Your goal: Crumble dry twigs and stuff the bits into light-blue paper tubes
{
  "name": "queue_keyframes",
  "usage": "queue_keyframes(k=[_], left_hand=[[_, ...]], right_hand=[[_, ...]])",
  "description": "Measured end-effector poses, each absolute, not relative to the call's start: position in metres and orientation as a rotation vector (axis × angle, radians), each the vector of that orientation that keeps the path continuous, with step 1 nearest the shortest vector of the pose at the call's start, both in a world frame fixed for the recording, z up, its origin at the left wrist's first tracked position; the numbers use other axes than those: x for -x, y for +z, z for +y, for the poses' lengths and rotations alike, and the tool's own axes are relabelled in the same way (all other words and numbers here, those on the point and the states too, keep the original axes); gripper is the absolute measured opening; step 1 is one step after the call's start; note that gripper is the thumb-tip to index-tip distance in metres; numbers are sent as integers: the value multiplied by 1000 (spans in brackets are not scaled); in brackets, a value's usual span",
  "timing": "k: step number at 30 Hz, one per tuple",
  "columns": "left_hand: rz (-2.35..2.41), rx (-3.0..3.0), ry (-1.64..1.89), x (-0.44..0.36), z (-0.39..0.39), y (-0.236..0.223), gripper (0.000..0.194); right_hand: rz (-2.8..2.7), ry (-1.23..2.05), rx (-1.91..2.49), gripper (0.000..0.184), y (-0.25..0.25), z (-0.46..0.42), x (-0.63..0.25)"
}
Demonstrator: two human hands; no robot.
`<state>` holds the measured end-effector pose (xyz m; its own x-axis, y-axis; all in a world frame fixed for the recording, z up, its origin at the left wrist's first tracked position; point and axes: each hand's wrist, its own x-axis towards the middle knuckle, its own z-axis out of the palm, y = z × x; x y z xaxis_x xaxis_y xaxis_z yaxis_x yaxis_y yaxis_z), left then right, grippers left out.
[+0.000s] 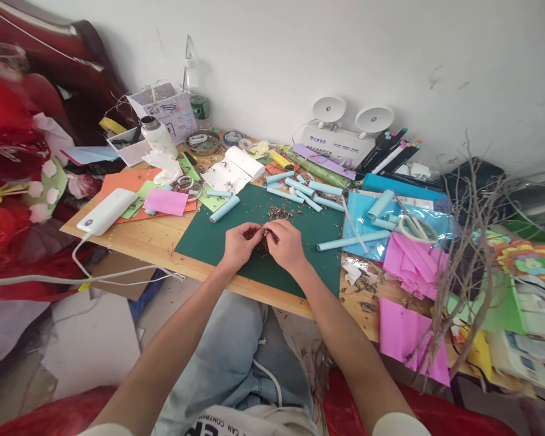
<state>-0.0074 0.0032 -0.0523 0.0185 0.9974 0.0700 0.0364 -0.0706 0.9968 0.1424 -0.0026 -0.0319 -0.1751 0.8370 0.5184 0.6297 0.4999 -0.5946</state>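
Left grip (241, 244), right grip (286, 243) pinch scraps (264, 232); white bottle (158, 138) uncapped.

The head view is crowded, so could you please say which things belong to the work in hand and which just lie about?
Likely in use:
Dry brown scraps, seemingly pinched between left hand and right hand
Dark green mat beneath the hands
Perhaps the pale-blue tubes nearby

Apparently just lying about:
White open-mouthed bottle
Twin-lamp emergency light
White corded device
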Motion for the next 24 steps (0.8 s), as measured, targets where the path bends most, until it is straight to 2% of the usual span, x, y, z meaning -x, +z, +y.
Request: queue_keyframes(k=[2, 7, 10, 16, 24], left_hand=[[1196, -1300, 1237, 8, 2, -52, 26], [1188, -1271, 1284, 8, 2, -49, 26], [1159, -1196, 1286, 7, 5, -48, 26], [1182, -1214, 1274, 8, 8, -50, 29], [1126, -1250, 1247, 10, 5, -48, 33]], right_hand=[[-1862, 320, 1246, 24, -32, -3, -140], [-1389, 797, 1343, 16, -34, 7, -150], [-1281, 913, 1338, 19, -35, 12, -158], [-1477, 772, 1344, 16, -27, 4, -155], [-1700, 496, 1315, 22, -28, 2, -151]])
